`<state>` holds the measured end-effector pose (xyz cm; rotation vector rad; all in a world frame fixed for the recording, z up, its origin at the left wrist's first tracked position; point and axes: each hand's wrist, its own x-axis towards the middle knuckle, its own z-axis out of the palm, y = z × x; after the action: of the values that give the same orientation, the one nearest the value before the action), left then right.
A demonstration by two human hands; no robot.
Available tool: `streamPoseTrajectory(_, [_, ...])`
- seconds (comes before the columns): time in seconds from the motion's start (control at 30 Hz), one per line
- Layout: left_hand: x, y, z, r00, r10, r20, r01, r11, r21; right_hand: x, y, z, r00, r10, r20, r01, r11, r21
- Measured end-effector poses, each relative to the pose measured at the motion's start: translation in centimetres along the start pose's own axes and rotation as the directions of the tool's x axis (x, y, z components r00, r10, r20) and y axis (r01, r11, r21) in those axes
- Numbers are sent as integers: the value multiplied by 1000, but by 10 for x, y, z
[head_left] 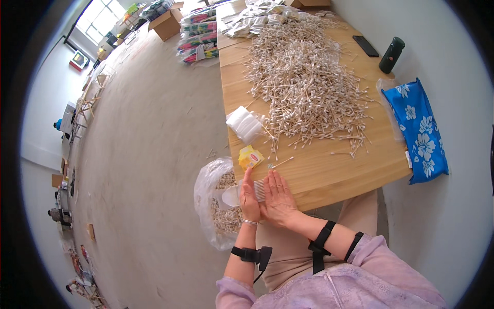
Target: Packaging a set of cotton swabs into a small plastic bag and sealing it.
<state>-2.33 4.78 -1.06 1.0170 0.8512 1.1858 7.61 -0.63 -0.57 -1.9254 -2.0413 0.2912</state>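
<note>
My left hand (249, 198) and my right hand (278, 198) are pressed together, palms facing, at the near edge of the wooden table (329, 172). Between them sits a small bundle of cotton swabs (260, 190), its white tips showing, inside a small clear packet (231, 195) that sticks out to the left. A huge loose heap of cotton swabs (306, 82) covers the middle of the table. A single swab (282, 162) lies just beyond my fingers.
A yellow packet (250, 157) and a stack of clear sleeves (245, 124) lie at the table's left edge. A plastic bag of filled packets (218, 203) sits on the floor. A blue flowered pouch (419, 131), dark bottle (391, 54) and phone (365, 46) are at the right.
</note>
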Motion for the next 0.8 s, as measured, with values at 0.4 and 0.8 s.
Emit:
streamPoseTrajectory(0.4, [0, -11, -3, 998, 38, -46, -39, 999, -26, 2, -1, -14, 990, 20, 136, -26, 999, 39])
streamPoseTrajectory(0.8, [-5, 67, -34, 947, 162, 277, -321, 433, 842, 0, -1, -14, 988, -47, 145, 42, 998, 39])
